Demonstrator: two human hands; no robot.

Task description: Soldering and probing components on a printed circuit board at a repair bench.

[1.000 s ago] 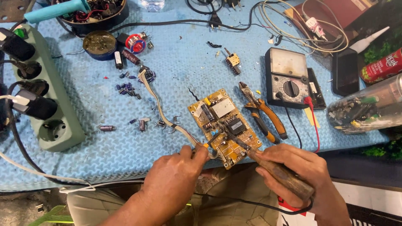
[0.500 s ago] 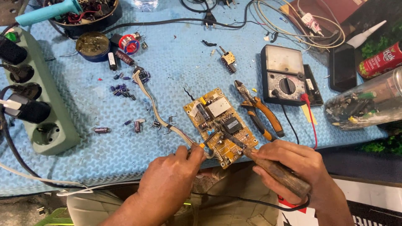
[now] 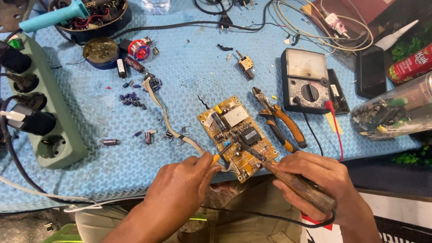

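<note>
The right hand point(image 3: 317, 177) grips a brown wooden-handled soldering iron point(image 3: 288, 177), its tip on the small yellow circuit board point(image 3: 237, 135) on the blue mat point(image 3: 193, 67), while the left hand point(image 3: 180, 186) pinches a thin yellow-tipped tool point(image 3: 217, 157) beside the board.

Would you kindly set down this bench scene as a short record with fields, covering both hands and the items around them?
Left hand: fingertips at the near edge of the circuit board, pinching something small there, too small to identify
Right hand: grips a wooden-handled soldering iron, tip on the board
Surface: blue textured mat
Right of board: orange-handled cutters, analogue multimeter
Left edge: green power strip
Scattered: small capacitors
From board: flat ribbon cable
</note>
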